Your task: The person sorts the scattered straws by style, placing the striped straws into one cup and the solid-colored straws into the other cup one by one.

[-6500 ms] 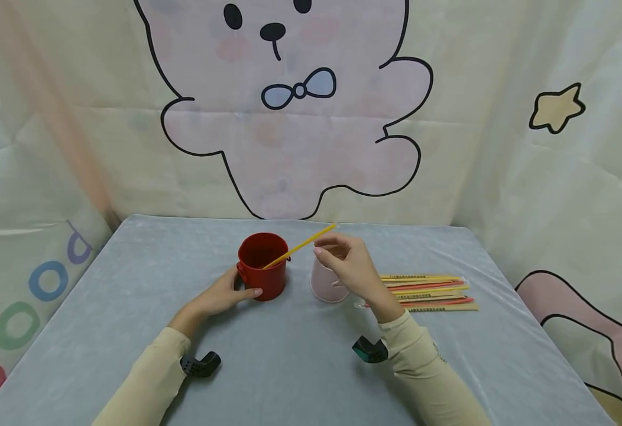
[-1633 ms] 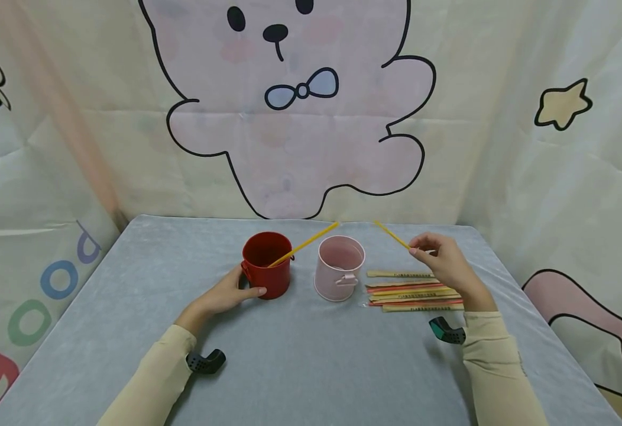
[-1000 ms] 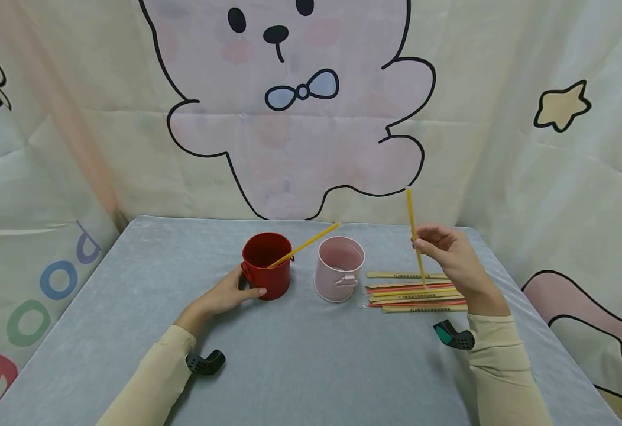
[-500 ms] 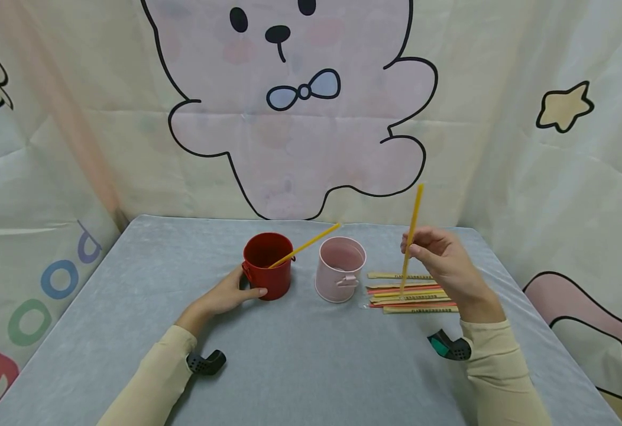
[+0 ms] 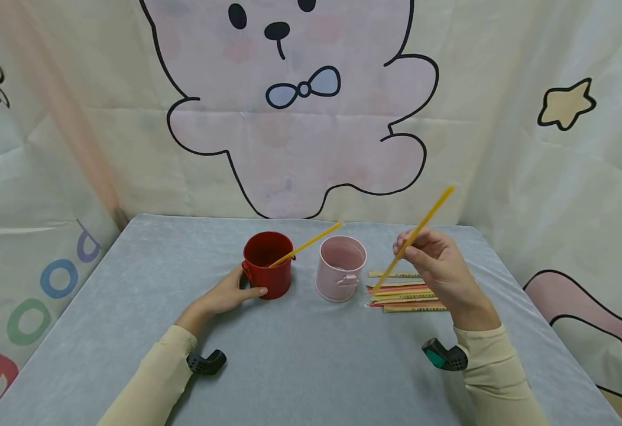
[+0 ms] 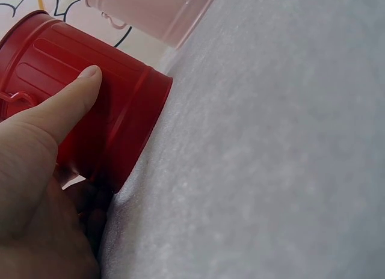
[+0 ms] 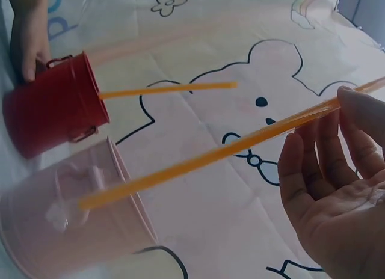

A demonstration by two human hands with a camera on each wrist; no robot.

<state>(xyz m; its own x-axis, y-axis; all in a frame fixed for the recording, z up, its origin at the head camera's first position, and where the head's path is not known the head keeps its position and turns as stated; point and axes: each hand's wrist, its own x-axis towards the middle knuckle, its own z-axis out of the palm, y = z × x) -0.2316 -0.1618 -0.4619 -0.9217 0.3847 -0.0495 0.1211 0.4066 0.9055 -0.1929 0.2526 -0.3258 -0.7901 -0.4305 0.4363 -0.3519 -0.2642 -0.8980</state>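
Observation:
My left hand (image 5: 223, 297) holds the side of a small red bucket (image 5: 274, 283), its thumb (image 6: 69, 107) lying along the wall. A yellow drinking straw (image 5: 313, 239) leans out over the rim of that bucket towards the right. Between thumb and fingers, my right hand (image 5: 446, 278) pinches a second yellow drinking straw (image 5: 432, 214) in the air. This straw slants, upper end to the right; its lower end is in front of the straw pile in the head view. A pale pink bucket (image 5: 331, 285) stands upright between the red bucket and the right hand.
Several straws in yellow, red and tan wrappings with print (image 5: 404, 296) lie side by side right of the pink bucket. A blue-grey cloth (image 5: 311, 367) covers the table. Behind it hangs a curtain (image 5: 295, 154) with a cartoon bear.
My right hand has come from over the pink bucket to the straw pile, lifted a yellow straw and turned it, then shifted slightly left. The left hand stays on the red bucket.

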